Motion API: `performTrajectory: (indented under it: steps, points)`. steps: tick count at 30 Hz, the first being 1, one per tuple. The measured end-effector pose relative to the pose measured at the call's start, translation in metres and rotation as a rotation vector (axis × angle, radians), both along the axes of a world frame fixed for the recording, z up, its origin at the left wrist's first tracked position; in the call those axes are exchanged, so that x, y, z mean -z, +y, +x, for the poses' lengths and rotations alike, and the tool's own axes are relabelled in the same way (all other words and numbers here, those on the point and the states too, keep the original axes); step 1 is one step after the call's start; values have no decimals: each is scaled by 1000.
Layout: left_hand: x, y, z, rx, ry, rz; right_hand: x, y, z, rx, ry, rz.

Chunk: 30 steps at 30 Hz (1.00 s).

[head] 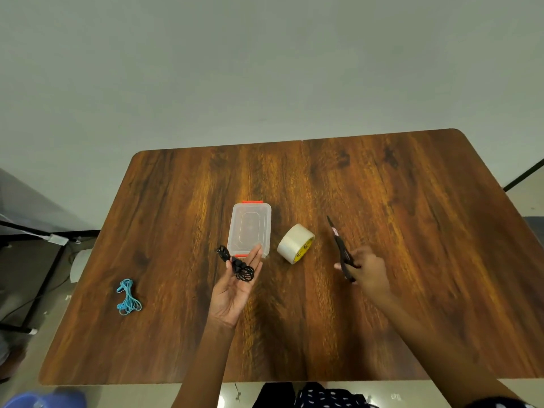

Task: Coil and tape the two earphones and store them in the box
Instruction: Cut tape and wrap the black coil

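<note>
A coiled black earphone lies across the upturned palm of my left hand, whose fingers are straight, just in front of the box. The clear plastic box with red clips stands lid-on at the table's middle. A coiled blue earphone lies alone at the table's left. A roll of clear tape stands on edge right of the box. My right hand grips the handles of black scissors, blades pointing away from me, low over the table.
The wooden table fills the view, with a grey wall behind it. A black metal stand and cables are on the floor at the left. A blue object shows at the bottom left corner.
</note>
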State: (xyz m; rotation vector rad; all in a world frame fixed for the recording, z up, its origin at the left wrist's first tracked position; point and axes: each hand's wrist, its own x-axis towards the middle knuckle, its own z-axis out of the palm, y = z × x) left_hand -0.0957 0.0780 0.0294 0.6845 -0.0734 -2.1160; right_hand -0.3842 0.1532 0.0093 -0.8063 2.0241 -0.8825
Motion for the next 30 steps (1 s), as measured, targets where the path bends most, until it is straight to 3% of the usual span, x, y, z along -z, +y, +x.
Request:
performTrajectory:
  steps: [4, 16, 19, 22, 25, 28, 30]
  points:
    - [-3, 1, -2, 15, -27, -28, 15, 0, -13, -112, 356, 138]
    - [-12, -8, -14, 20, -1, 13, 20, -4, -2, -224, 590, 206]
    - [-12, -11, -16, 23, -1, 16, 18, -11, 11, -204, 454, -8]
    - [-12, -13, -17, 28, -10, 15, 12, -29, 35, -96, 119, -250]
    - [-11, -15, -18, 32, -13, 1, 8, -56, 58, -59, -112, -301]
    - [-9, -17, -17, 29, -19, -8, 10, -78, 68, -54, -135, -288]
    - [-9, -17, -17, 32, 0, -14, 10, -87, 67, -50, -35, -286]
